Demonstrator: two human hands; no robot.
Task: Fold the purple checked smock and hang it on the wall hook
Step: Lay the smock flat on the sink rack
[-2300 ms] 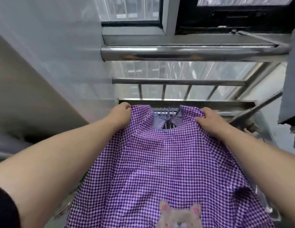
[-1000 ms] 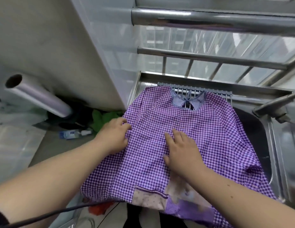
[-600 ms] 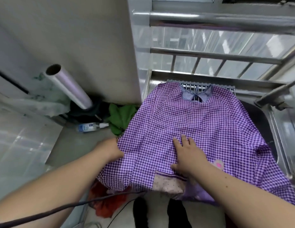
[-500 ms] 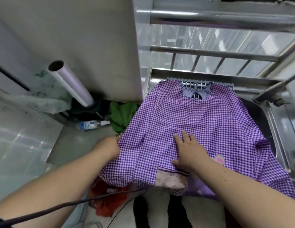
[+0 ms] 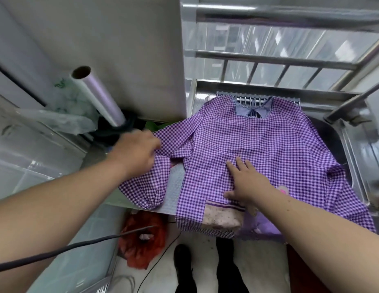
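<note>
Two hands on soft, light cloth
We pin the smock (image 5: 258, 149) with flat right hand (image 5: 248, 182); left hand (image 5: 135, 153) pinches its sleeve (limp, best held at seams).

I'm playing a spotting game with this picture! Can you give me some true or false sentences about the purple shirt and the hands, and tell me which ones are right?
1. The right hand lies flat on the purple checked smock. True.
2. The smock hangs from a wall hook. False: it lies spread on the metal counter.
3. The left hand grips the smock's sleeve. True.
4. The roll of clear film lies on top of the smock. False: it leans by the wall, left of the smock.
5. A red bag lies on the floor below the counter. True.
</note>
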